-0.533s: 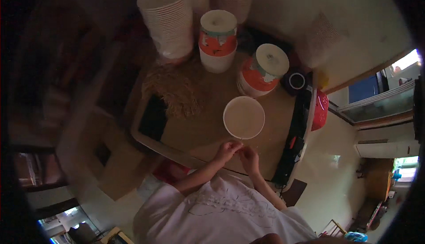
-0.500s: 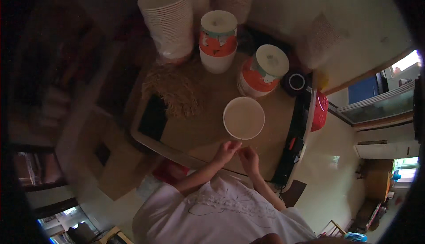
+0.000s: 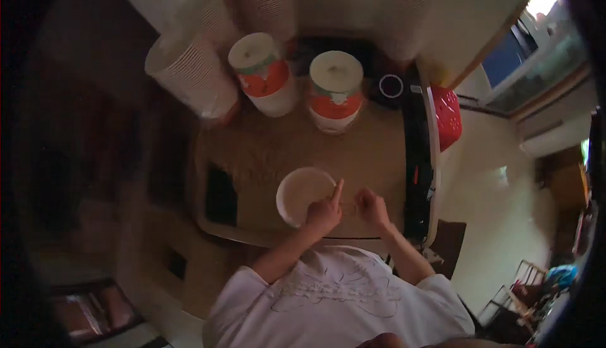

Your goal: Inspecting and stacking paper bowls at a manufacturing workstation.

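My left hand (image 3: 324, 210) is over the right rim of a white round paper tub (image 3: 291, 198), its index finger stretched out and the other fingers curled. Whether it touches the rim or grips anything, I cannot tell for sure. A short gap to the right, my right hand (image 3: 372, 208) is closed with fingers pressed together; anything between them is too small to make out. The tub faces up with its pale inside showing. Left of it lies a blurred heap of brown strands (image 3: 255, 162) on the brown tabletop (image 3: 372, 152).
Behind stand two white tubs with orange and green bands, one left (image 3: 264, 78) and one right (image 3: 336, 92). Tall stacks of white tubs (image 3: 196, 73) rise at back left. A dark round object (image 3: 391, 86) and a red basket (image 3: 447, 117) are at the right.
The view has turned, shifting the table's things leftward. My hands have moved apart, and my left hand now overlaps the tub's rim with its index finger extended.
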`<action>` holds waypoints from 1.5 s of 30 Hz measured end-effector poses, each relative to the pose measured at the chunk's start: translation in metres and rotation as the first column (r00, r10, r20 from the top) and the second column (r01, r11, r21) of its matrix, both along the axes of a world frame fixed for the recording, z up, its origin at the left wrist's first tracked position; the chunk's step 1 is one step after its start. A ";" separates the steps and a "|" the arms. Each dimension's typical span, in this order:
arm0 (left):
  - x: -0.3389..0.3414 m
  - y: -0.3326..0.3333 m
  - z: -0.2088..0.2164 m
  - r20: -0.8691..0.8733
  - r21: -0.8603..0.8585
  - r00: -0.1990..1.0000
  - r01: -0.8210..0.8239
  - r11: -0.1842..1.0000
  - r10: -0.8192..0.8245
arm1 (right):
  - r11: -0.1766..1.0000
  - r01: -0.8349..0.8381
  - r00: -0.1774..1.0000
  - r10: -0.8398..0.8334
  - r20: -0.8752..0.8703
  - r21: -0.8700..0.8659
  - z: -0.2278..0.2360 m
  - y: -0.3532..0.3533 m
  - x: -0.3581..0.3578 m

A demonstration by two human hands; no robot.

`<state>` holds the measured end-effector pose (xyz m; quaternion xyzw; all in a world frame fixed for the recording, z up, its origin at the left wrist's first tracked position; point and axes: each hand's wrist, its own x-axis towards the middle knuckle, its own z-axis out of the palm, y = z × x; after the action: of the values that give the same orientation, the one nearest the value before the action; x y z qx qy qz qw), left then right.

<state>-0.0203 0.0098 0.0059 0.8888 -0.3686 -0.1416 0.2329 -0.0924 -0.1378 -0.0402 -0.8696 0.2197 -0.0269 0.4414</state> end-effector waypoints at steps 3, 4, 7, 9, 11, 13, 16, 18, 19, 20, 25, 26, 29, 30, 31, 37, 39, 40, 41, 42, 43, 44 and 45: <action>-0.016 -0.006 -0.011 -0.157 0.067 0.982 -0.095 0.993 0.105 | 0.981 -0.190 0.971 0.194 0.143 -0.039 -0.014 -0.022 0.007; -0.019 -0.008 -0.011 -0.242 -0.003 0.961 -0.137 0.991 0.133 | 0.986 -0.166 0.974 0.168 0.151 -0.023 -0.014 -0.024 0.009; -0.019 -0.008 -0.001 -0.373 -0.080 0.911 -0.221 0.972 0.177 | 0.981 -0.183 0.959 0.192 0.210 -0.063 0.004 -0.027 0.022; -0.010 -0.006 0.003 -0.423 -0.096 0.884 -0.264 0.960 0.200 | 0.948 -0.292 0.941 0.308 0.139 -0.128 0.004 -0.031 0.026; 0.019 -0.009 0.005 0.294 -0.229 0.955 0.029 0.973 0.041 | 0.943 -0.293 0.941 0.314 0.128 -0.159 0.002 -0.034 0.030; 0.050 -0.018 0.001 0.391 -0.234 0.920 0.115 0.965 -0.015 | 0.931 -0.311 0.934 0.337 0.118 -0.193 0.004 -0.036 0.037; 0.066 -0.012 -0.033 0.140 -0.205 0.987 0.102 0.973 -0.074 | 0.906 -0.365 0.886 0.409 0.218 -0.216 0.013 -0.040 0.050; 0.064 -0.014 -0.037 -0.224 -0.146 0.972 0.034 0.989 -0.067 | 0.910 -0.348 0.890 0.396 0.225 -0.226 0.009 -0.043 0.059; 0.059 -0.014 -0.040 -0.290 -0.133 0.957 -0.060 0.989 0.019 | 0.911 -0.347 0.892 0.394 0.222 -0.225 0.007 -0.044 0.062; 0.056 -0.015 -0.038 -0.351 -0.117 0.930 -0.157 0.981 0.107 | 0.908 -0.375 0.882 0.412 0.230 -0.189 0.005 -0.044 0.066; 0.070 -0.019 -0.026 -0.232 -0.140 0.973 -0.012 0.990 -0.021 | 0.876 -0.459 0.856 0.481 0.191 -0.151 0.001 -0.042 0.088; 0.073 -0.017 -0.025 -0.177 -0.141 0.976 0.099 0.985 -0.124 | 0.863 -0.478 0.853 0.500 0.146 -0.166 0.003 -0.041 0.091; 0.077 -0.009 -0.032 -0.040 -0.238 0.981 0.177 0.955 -0.192 | 0.830 -0.531 0.839 0.543 0.029 -0.174 0.014 -0.036 0.102; 0.077 -0.007 -0.035 -0.048 -0.242 0.982 0.164 0.956 -0.181 | 0.816 -0.554 0.830 0.557 -0.032 -0.168 0.016 -0.035 0.106; 0.078 -0.005 -0.038 -0.156 -0.274 0.980 0.079 0.959 -0.125 | 0.809 -0.564 0.823 0.566 -0.039 -0.164 0.011 -0.034 0.110; 0.078 -0.006 -0.042 -0.492 -0.180 0.871 -0.110 0.978 0.007 | 0.719 -0.604 0.782 0.618 -0.081 -0.344 0.007 -0.038 0.128; 0.074 -0.008 -0.056 -0.498 -0.207 0.867 -0.130 0.970 0.010 | 0.767 -0.577 0.773 0.624 0.117 -0.281 0.015 -0.033 0.133; 0.069 -0.008 -0.064 -0.540 -0.298 0.842 -0.189 0.936 -0.002 | 0.764 -0.579 0.769 0.628 0.118 -0.286 0.013 -0.029 0.134; 0.065 -0.010 -0.069 -0.580 -0.386 0.814 -0.246 0.889 -0.027 | 0.716 -0.596 0.747 0.661 0.078 -0.362 0.010 -0.026 0.135; 0.062 -0.011 -0.073 -0.578 -0.393 0.815 -0.244 0.886 -0.032 | 0.662 -0.611 0.723 0.690 0.033 -0.435 0.009 -0.025 0.133; 0.058 -0.011 -0.077 -0.567 -0.388 0.824 -0.256 0.886 -0.010 | 0.658 -0.610 0.724 0.690 0.028 -0.442 0.009 -0.027 0.130; 0.056 -0.009 -0.082 -0.555 -0.383 0.832 -0.275 0.882 0.018 | 0.750 -0.549 0.759 0.632 0.155 -0.369 0.014 -0.025 0.129; 0.054 -0.006 -0.089 -0.550 -0.393 0.835 -0.284 0.875 0.024 | 0.824 -0.492 0.781 0.561 0.275 -0.282 0.019 -0.023 0.128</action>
<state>0.0342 0.0040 -0.0832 0.7617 -0.2377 -0.2694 0.5392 0.0353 -0.1604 -0.0211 -0.9161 -0.1179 -0.0757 0.3758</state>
